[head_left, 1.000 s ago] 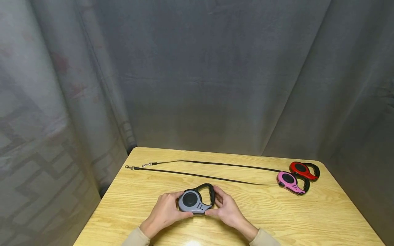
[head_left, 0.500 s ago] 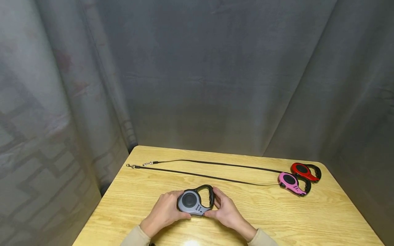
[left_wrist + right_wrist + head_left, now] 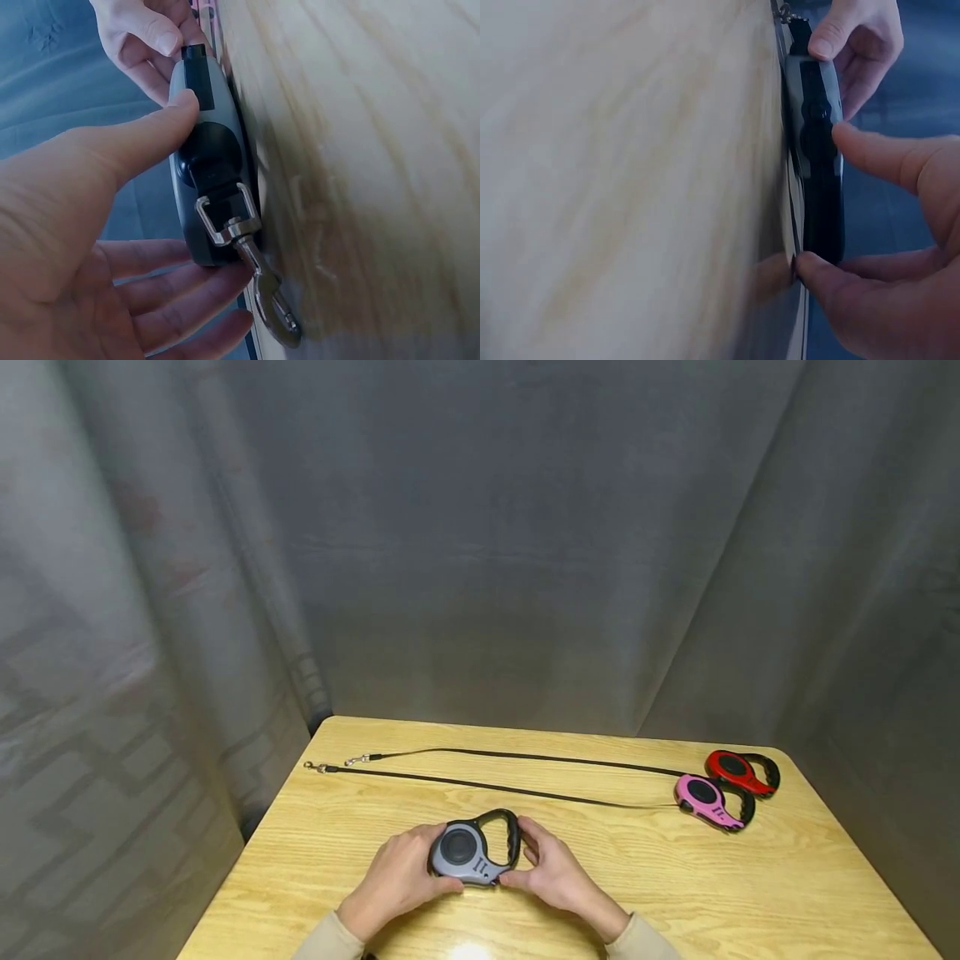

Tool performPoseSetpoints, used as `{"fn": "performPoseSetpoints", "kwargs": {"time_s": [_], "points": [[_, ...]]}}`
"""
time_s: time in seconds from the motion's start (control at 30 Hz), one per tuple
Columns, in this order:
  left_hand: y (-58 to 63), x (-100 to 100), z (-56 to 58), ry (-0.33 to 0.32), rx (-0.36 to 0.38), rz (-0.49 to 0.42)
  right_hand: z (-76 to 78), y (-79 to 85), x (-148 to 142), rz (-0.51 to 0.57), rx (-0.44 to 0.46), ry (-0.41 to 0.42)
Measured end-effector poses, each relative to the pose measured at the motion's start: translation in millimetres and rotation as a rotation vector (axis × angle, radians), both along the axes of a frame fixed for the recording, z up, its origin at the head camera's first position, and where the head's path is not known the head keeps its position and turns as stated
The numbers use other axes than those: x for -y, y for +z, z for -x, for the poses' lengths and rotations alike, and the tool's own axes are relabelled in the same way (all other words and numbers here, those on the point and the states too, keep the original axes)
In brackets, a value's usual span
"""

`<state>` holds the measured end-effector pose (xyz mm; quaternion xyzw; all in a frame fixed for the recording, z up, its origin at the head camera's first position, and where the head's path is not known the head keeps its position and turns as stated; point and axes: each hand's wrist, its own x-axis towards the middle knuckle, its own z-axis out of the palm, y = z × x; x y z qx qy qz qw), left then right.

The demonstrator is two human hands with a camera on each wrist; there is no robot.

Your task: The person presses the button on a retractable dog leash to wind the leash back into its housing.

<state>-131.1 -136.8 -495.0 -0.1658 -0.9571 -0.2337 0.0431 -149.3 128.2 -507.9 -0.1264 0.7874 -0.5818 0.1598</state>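
Note:
A grey and black retractable dog leash (image 3: 459,853) lies flat at the front middle of the table, its looped handle to the right. My left hand (image 3: 405,870) holds its round casing from the left, thumb on the near edge and fingers at the far side. My right hand (image 3: 553,872) grips the handle end, thumb near the casing's lower corner and fingers at the handle's outer side. In the left wrist view, a metal snap hook (image 3: 262,277) hangs out of the casing's end beside my left fingers. In the right wrist view the leash (image 3: 817,135) stands between both thumbs.
Toward the back right of the wooden table (image 3: 600,860) lie a pink leash (image 3: 705,797) and, just behind it, a red leash (image 3: 731,768). Their black straps stretch left across the table to metal clips (image 3: 321,767). Grey curtains (image 3: 480,568) surround the table.
The grey leash has turned slightly between my hands and shifted a little left. Both hands keep their hold; the pink and red leashes stay put.

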Motion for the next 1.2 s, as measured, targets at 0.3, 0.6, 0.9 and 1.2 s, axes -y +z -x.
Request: {"fn": "performPoseSetpoints", "kwargs": {"time_s": [0.3,0.6,0.9,1.2], "points": [[-0.1,6,0.5,-0.005,0.078,-0.013,1.9,7.2,-15,0.037,0.068,0.037],[-5.4,16,10.8,0.003,0.104,-0.057,5.4,10.3,-38,-0.001,0.018,0.035],[-2.3,31,18.4,-0.042,0.145,-0.084,9.2,11.6,-61,-0.082,-0.028,0.046],[-0.6,44,22.2,-0.022,0.156,-0.096,9.4,12.8,-74,-0.154,-0.057,-0.025]]}}
